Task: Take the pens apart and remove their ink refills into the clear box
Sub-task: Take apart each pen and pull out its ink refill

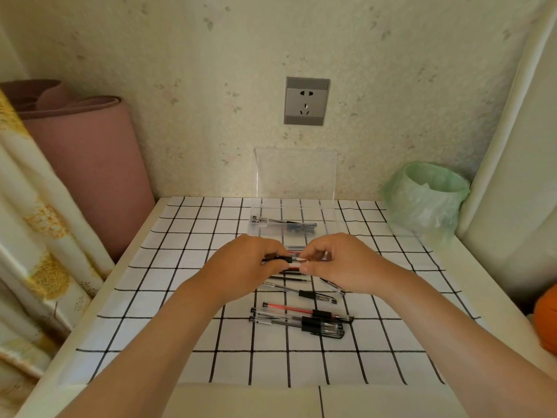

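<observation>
A: So, how much of the work can be judged done?

B: Only a start, it would seem. A few slender dark pieces (283, 223) are seen lying in the clear box (333, 220), which is set open at the far side of the bench (488, 297), its lid (295, 173) stood up against the wall. Whether they are refills or barrels cannot be told.

A: And the pen now being handled?

B: One pen (291, 260) is held level above the checked cloth (180, 327), just short of the box. The fingers of the left hand (241, 263) are curled round its black-grip end; those of the right hand (340, 262) are pinched on the clear end. It is judged to be at the pulling-apart step; no refill is seen drawn out of it.

A: What is left to be done?

B: Most of it. A cluster of capped pens (301, 319) is left untouched nearest the person, another pen (301, 292) is laid just beyond it, and thin loose parts (291, 279) are half hidden beneath the hands.
</observation>
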`<action>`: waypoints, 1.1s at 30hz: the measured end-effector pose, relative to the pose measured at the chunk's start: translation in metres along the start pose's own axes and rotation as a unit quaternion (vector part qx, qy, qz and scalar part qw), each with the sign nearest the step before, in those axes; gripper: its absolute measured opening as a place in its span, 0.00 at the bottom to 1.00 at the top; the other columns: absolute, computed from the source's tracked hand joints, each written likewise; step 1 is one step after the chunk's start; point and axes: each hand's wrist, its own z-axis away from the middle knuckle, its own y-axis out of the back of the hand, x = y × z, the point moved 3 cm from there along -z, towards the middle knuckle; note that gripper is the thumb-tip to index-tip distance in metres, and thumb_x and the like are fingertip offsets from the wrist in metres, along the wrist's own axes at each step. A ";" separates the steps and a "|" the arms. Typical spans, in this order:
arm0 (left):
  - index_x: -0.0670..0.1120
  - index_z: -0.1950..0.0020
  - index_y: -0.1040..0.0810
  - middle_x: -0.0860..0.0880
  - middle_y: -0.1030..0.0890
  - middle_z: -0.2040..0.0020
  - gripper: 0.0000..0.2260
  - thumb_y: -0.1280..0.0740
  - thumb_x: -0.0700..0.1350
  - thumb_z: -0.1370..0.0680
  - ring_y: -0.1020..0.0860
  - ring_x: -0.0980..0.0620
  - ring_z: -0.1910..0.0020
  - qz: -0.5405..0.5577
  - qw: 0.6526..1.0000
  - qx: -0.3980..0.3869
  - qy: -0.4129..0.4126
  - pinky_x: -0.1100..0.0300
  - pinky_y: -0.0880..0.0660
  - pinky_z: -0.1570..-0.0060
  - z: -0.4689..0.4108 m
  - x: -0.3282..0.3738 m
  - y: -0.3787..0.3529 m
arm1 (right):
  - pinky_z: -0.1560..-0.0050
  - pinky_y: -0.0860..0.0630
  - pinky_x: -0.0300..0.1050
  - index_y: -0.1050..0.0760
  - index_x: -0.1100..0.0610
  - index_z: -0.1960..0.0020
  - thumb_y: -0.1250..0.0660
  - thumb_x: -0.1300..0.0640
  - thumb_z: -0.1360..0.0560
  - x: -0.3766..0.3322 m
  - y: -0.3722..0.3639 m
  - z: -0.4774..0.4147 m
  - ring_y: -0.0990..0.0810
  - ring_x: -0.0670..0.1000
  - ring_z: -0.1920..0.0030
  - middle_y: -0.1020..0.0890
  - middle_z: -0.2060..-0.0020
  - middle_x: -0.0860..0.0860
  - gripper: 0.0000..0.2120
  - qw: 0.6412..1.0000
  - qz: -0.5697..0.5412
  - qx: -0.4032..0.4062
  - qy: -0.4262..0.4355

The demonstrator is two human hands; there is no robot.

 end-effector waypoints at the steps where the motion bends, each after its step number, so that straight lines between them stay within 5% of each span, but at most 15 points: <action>1: 0.61 0.46 0.20 0.59 0.19 0.60 0.06 0.34 0.54 0.21 0.23 0.61 0.63 -0.020 1.000 0.005 0.005 0.67 0.31 0.65 0.001 -0.001 0.002 | 0.58 0.28 0.37 0.19 0.43 0.50 0.29 0.43 0.28 0.003 0.002 0.001 0.23 0.38 0.60 0.19 0.58 0.40 0.08 1.000 0.023 0.001 -0.018; 7: 0.61 0.45 0.21 0.57 0.19 0.56 0.07 0.36 0.56 0.21 0.22 0.58 0.60 -0.047 0.998 -0.007 0.042 0.63 0.25 0.60 0.002 -0.015 0.003 | 0.53 0.24 0.43 0.19 0.45 0.49 0.29 0.43 0.29 0.021 0.004 0.005 0.21 0.45 0.53 0.20 0.56 0.41 0.11 0.961 0.251 -0.043 -0.110; 15: 0.60 0.43 0.21 0.58 0.20 0.55 0.08 0.36 0.53 0.20 0.22 0.59 0.57 -0.015 0.998 -0.032 0.048 0.58 0.22 0.53 0.002 -0.016 -0.001 | 0.50 0.22 0.46 0.19 0.45 0.52 0.34 0.50 0.26 0.017 -0.001 0.002 0.20 0.45 0.54 0.18 0.56 0.41 0.06 0.974 0.217 -0.030 -0.064; 22: 0.60 0.45 0.21 0.57 0.20 0.60 0.07 0.36 0.52 0.20 0.22 0.58 0.61 -0.003 0.999 -0.024 0.027 0.60 0.24 0.59 0.002 -0.011 0.001 | 0.57 0.27 0.37 0.19 0.44 0.48 0.34 0.50 0.24 0.004 -0.004 0.002 0.23 0.38 0.58 0.19 0.55 0.40 0.07 0.996 0.082 0.026 0.015; 33: 0.60 0.48 0.21 0.54 0.19 0.60 0.05 0.35 0.52 0.21 0.22 0.57 0.63 0.028 0.998 -0.043 0.032 0.59 0.25 0.60 0.002 -0.009 0.000 | 0.61 0.36 0.29 0.19 0.44 0.46 0.33 0.50 0.22 -0.001 -0.008 0.002 0.28 0.27 0.61 0.23 0.56 0.36 0.07 0.997 0.040 0.037 0.059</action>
